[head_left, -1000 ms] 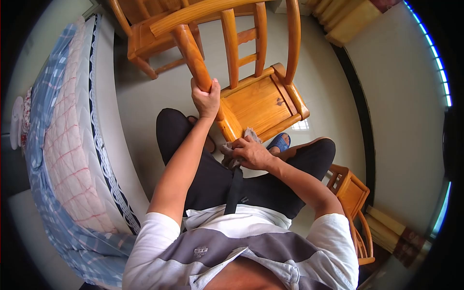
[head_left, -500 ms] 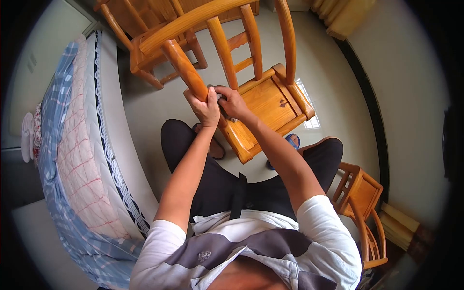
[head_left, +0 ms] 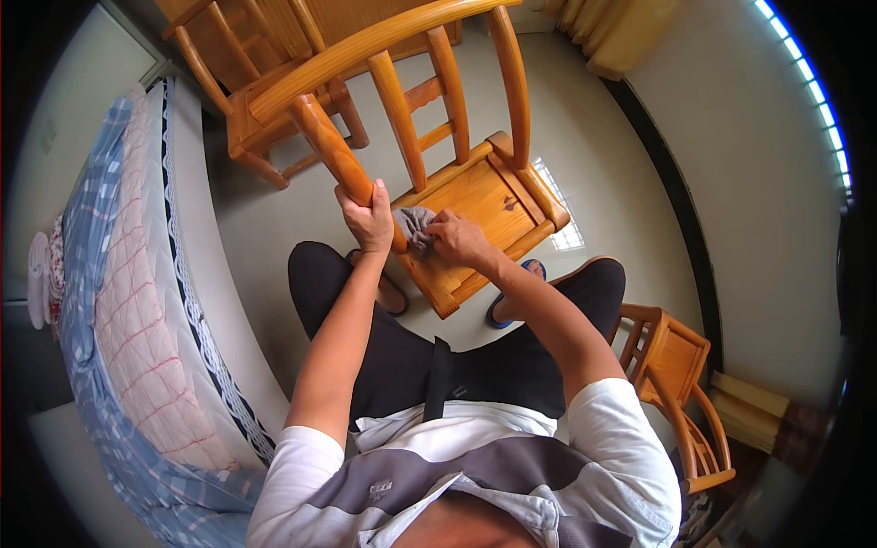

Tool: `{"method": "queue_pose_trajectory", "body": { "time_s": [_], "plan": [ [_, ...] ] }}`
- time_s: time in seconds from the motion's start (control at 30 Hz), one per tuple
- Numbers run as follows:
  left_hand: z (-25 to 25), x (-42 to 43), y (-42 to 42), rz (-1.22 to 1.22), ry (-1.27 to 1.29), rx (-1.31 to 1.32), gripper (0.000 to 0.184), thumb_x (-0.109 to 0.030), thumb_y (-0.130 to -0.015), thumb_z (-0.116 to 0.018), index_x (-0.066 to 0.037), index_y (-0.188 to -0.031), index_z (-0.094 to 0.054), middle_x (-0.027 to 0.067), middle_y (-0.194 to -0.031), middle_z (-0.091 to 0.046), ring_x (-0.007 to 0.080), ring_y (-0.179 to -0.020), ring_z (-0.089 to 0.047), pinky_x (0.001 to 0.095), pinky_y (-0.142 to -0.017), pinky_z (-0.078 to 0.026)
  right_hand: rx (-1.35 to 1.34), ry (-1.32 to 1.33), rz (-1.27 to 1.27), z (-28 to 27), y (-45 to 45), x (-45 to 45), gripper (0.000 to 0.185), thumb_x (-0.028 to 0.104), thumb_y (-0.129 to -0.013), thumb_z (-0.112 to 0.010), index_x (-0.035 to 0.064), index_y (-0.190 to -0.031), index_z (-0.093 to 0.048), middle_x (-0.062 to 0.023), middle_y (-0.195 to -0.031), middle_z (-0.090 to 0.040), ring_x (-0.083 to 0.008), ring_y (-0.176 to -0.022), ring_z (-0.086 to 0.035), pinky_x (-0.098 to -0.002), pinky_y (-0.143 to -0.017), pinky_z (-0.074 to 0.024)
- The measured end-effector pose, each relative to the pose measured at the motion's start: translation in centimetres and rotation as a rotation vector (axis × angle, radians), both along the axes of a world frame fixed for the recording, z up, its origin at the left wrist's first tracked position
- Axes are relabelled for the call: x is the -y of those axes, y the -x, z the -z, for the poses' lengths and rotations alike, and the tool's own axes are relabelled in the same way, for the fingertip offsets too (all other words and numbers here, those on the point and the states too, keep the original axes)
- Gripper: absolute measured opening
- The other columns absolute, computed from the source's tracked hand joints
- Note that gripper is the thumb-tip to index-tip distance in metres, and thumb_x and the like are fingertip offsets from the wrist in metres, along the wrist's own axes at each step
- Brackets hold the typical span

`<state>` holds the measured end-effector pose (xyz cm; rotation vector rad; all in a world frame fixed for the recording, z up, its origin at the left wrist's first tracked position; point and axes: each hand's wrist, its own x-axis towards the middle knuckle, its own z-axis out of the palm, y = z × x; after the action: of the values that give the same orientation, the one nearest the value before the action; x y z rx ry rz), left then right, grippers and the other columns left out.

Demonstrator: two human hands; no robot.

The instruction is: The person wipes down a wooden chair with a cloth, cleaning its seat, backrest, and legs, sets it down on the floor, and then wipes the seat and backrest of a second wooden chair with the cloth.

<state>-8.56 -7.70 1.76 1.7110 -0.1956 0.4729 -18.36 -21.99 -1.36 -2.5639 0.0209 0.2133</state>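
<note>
A wooden chair (head_left: 489, 205) with a curved top rail stands between my knees, its seat facing up. My left hand (head_left: 366, 219) is wrapped round the chair's thick near post, below the rail. In my right hand (head_left: 457, 239) is a bunched grey cloth (head_left: 413, 225), pinched in the fingers. The cloth lies against the lower part of that post, over the seat's edge. Part of the post is hidden behind my left fingers and the cloth.
Another wooden chair (head_left: 247, 110) stands at the back left. A small wooden chair (head_left: 676, 352) is at the right, near stacked yellowish blocks (head_left: 747, 406). Along the left runs a bed with a mattress (head_left: 151, 301) and blue plaid cover (head_left: 87, 265). A yellow curtain (head_left: 614, 36) hangs at the back.
My right hand has moved down and away from my left hand, and the grey cloth now shows more. The left hand still grips the post. The view has shifted slightly.
</note>
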Motion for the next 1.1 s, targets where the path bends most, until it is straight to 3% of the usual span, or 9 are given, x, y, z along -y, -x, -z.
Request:
{"method": "queue_pose_trajectory", "body": {
  "time_s": [0.13, 0.27, 0.4, 0.47, 0.57, 0.63, 0.8, 0.9, 1.1],
  "plan": [
    [-0.4, 0.1, 0.2, 0.007, 0.014, -0.048, 0.037, -0.024, -0.085, -0.065, 0.001, -0.104, -0.046, 0.0147, -0.088, -0.056, 0.0282, -0.079, -0.057, 0.0389, -0.074, -0.046, 0.097, 0.148, -0.073, -1.4, 4.1, 4.5, 0.025, 0.011, -0.072, -0.060, 0.0205, -0.093, -0.070, -0.0057, -0.108, -0.057, -0.0267, -0.101, -0.056, -0.0370, -0.082, -0.0505],
    [-0.2, 0.1, 0.1, -0.014, 0.002, -0.011, 0.036, -0.023, -0.084, -0.065, 0.001, -0.102, -0.045, 0.0144, -0.086, -0.054, 0.0280, -0.076, -0.056, 0.0395, -0.072, -0.046, 0.003, 0.440, 0.297, -2.6, 4.2, 10.3, 0.025, 0.012, -0.077, -0.058, 0.0202, -0.096, -0.072, -0.0089, -0.104, -0.060, -0.0286, -0.098, -0.058, -0.0380, -0.081, -0.0513],
    [-0.3, 0.2, 0.1, -0.012, 0.019, -0.010, 0.035, -0.023, -0.085, -0.065, 0.001, -0.101, -0.045, 0.0150, -0.086, -0.054, 0.0281, -0.077, -0.056, 0.0395, -0.072, -0.046, 0.050, 0.115, 0.578, -3.7, 1.9, 12.5, 0.029, 0.010, -0.080, -0.054, 0.0118, -0.104, -0.070, -0.0166, -0.107, -0.061, -0.0327, -0.093, -0.062, -0.0389, -0.083, -0.0503],
    [-0.2, 0.1, 0.2, -0.013, 0.002, -0.012, 0.036, -0.023, -0.085, -0.065, 0.002, -0.101, -0.045, 0.0150, -0.087, -0.054, 0.0281, -0.077, -0.056, 0.0393, -0.073, -0.046, 0.187, -0.560, 0.751, -2.6, 0.2, 12.1, 0.029, 0.012, -0.082, -0.055, 0.0045, -0.108, -0.065, -0.0187, -0.103, -0.061, -0.0294, -0.091, -0.062, -0.0370, -0.082, -0.0492],
    [-0.3, 0.1, 0.2, -0.021, -0.006, -0.010, 0.036, -0.022, -0.084, -0.065, 0.002, -0.102, -0.045, 0.0147, -0.087, -0.054, 0.0281, -0.078, -0.056, 0.0391, -0.074, -0.046, 0.634, -1.044, 1.067, 0.0, -1.4, 10.3, 0.033, 0.014, -0.083, -0.059, 0.0011, -0.113, -0.058, -0.0193, -0.103, -0.058, -0.0256, -0.095, -0.059, -0.0348, -0.082, -0.0469],
    [-0.1, 0.1, 0.1, -0.032, -0.019, -0.004, 0.034, -0.021, -0.085, -0.064, 0.002, -0.101, -0.045, 0.0143, -0.087, -0.054, 0.0271, -0.078, -0.056, 0.0385, -0.073, -0.046, 0.676, -0.418, 1.208, 1.9, -0.7, 8.5, 0.037, 0.016, -0.081, -0.063, 0.0025, -0.114, -0.056, -0.0202, -0.108, -0.051, -0.0323, -0.100, -0.052, -0.0384, -0.089, -0.0422],
    [1.2, -0.2, -0.4, 0.061, 0.108, -0.072, 0.032, -0.019, -0.085, -0.064, 0.001, -0.102, -0.045, 0.0130, -0.087, -0.054, 0.0248, -0.079, -0.056, 0.0374, -0.073, -0.046, 0.263, 0.173, 0.667, 0.7, 0.9, 6.1, 0.050, 0.021, -0.076, -0.070, 0.0058, -0.120, -0.053, -0.0189, -0.112, -0.050, -0.0348, -0.106, -0.048, -0.0434, -0.092, -0.0405],
    [0.4, -0.1, 0.2, 0.073, 0.130, -0.119, 0.033, -0.018, -0.085, -0.064, 0.001, -0.103, -0.045, 0.0119, -0.087, -0.053, 0.0239, -0.079, -0.055, 0.0367, -0.073, -0.046, 0.559, 0.341, 0.528, -1.4, -0.5, 5.8, 0.056, 0.021, -0.075, -0.068, 0.0094, -0.126, -0.049, -0.0149, -0.119, -0.050, -0.0342, -0.110, -0.046, -0.0452, -0.093, -0.0396],
    [0.7, -0.1, 0.1, 0.041, 0.096, -0.102, 0.033, -0.019, -0.084, -0.065, 0.000, -0.103, -0.046, 0.0112, -0.086, -0.053, 0.0242, -0.075, -0.055, 0.0359, -0.072, -0.046, 0.235, 0.383, 0.467, 0.1, -2.4, 6.9, 0.048, 0.013, -0.076, -0.061, 0.0143, -0.123, -0.054, -0.0127, -0.122, -0.053, -0.0317, -0.110, -0.049, -0.0448, -0.089, -0.0424]
  ]
}}
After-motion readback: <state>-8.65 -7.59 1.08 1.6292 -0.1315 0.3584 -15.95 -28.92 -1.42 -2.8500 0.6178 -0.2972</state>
